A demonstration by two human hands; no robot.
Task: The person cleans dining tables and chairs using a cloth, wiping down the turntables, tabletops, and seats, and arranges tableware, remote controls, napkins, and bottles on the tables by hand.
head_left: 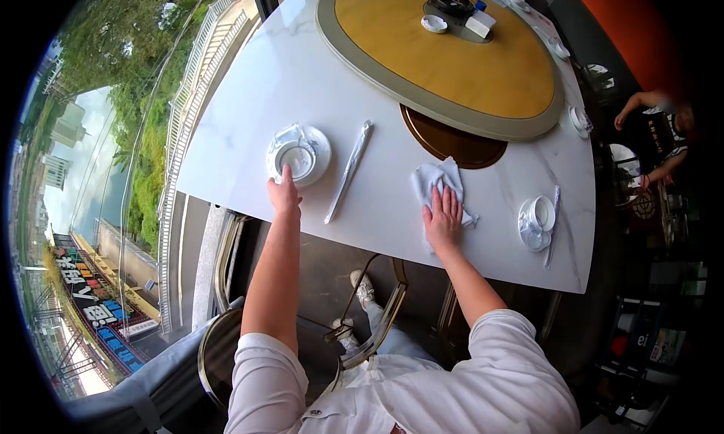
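The right grip [443, 217], spread flat, presses the cloth [427, 179] beneath it onto the table [241, 147]; wiping looks unfinished. At the left grip [284, 196], pinching or not unclear, the bowl [296, 159] already sits on its plate [323, 152].

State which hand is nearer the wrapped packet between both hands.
Left: the left hand, at the bowl, is just left of the packet; the right hand, on the cloth, lies farther right.
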